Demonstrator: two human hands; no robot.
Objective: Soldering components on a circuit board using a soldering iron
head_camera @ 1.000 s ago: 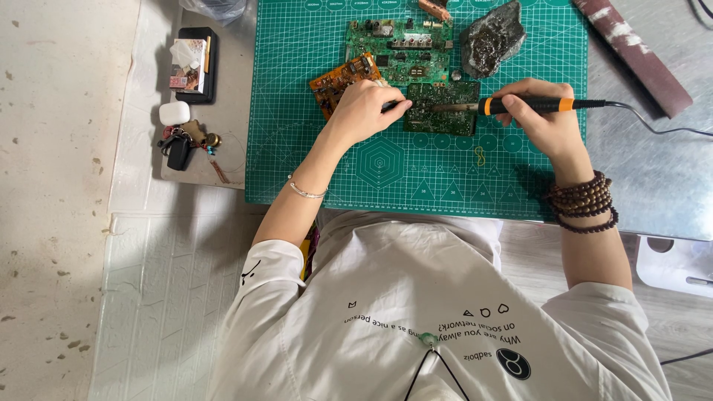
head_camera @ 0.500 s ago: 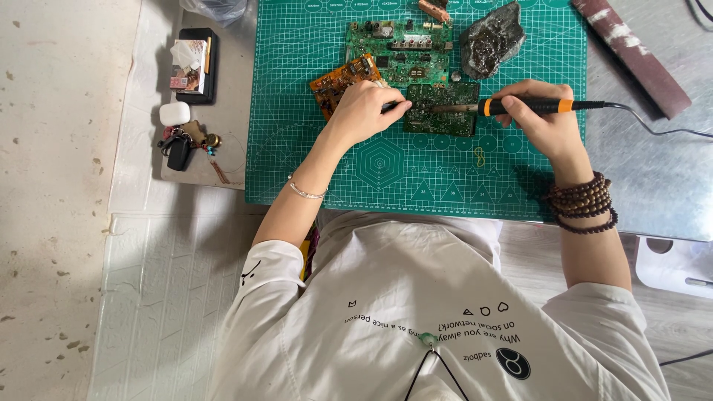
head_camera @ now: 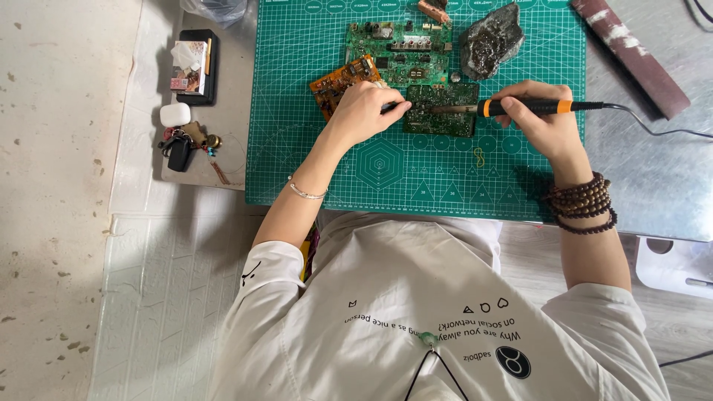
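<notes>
My right hand (head_camera: 541,122) grips a soldering iron (head_camera: 523,107) with a black and orange handle, its metal tip resting on a small green circuit board (head_camera: 445,119) on the green cutting mat (head_camera: 312,148). My left hand (head_camera: 368,110) is closed at the board's left edge, pinching something thin that I cannot make out. An orange circuit board (head_camera: 338,82) lies just left of that hand. A larger green board (head_camera: 397,52) sits behind both.
A dark grey lump of metal (head_camera: 490,41) lies at the mat's back right. Left of the mat are a phone with a card on it (head_camera: 194,63), a white earbud case (head_camera: 175,113) and keys (head_camera: 182,148). A brown strip (head_camera: 631,56) lies at far right.
</notes>
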